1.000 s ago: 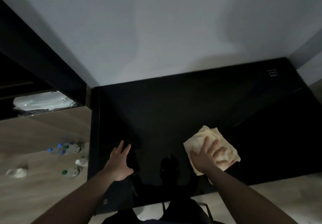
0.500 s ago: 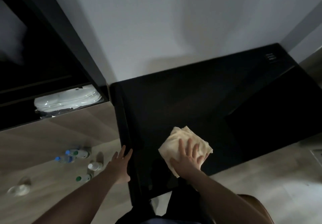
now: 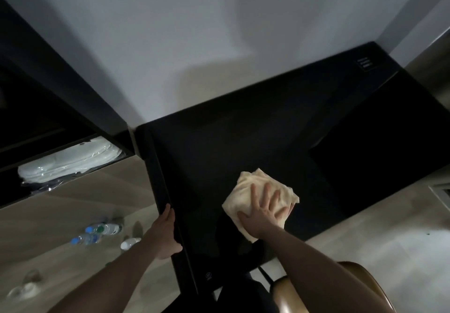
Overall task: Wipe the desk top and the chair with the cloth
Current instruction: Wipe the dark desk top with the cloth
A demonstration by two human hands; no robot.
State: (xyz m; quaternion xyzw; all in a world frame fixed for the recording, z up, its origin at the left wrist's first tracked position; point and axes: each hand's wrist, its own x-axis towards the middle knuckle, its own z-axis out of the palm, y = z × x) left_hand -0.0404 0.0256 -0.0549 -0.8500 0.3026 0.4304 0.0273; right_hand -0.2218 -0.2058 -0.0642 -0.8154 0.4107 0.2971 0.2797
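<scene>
Dim room, pale wall behind; a black glossy worktop (image 3: 243, 142) is set into the corner, with wood-look floor (image 3: 73, 215) to its left and front. A dark shelf unit on the left holds a pale plastic-wrapped bundle (image 3: 68, 164). Several small bottles (image 3: 97, 232) are scattered on the floor beside the worktop's left edge.

The cream cloth (image 3: 253, 186), folded into a thick pad, lies on the worktop near its front edge, roughly mid-width. The right hand (image 3: 265, 210) is laid flat on top of it, fingers straight and spread, pressing it down; nothing is gripped. The left hand (image 3: 168, 234) is placed at the worktop's left edge, fingers extended along the rim, seemingly bracing; whether the thumb is hooked over the edge cannot be told.

A tan chair (image 3: 353, 288) is partly seen at lower right, under the right forearm, untouched by the cloth.

Step judged in hand: wiping of the desk top, front-left area. The far right and rear portions appear not yet reached.

Next move calls for: flat pressure kept on the cloth, strokes carried toward the back wall and right end, pad kept from bunching. The chair is left for after.
</scene>
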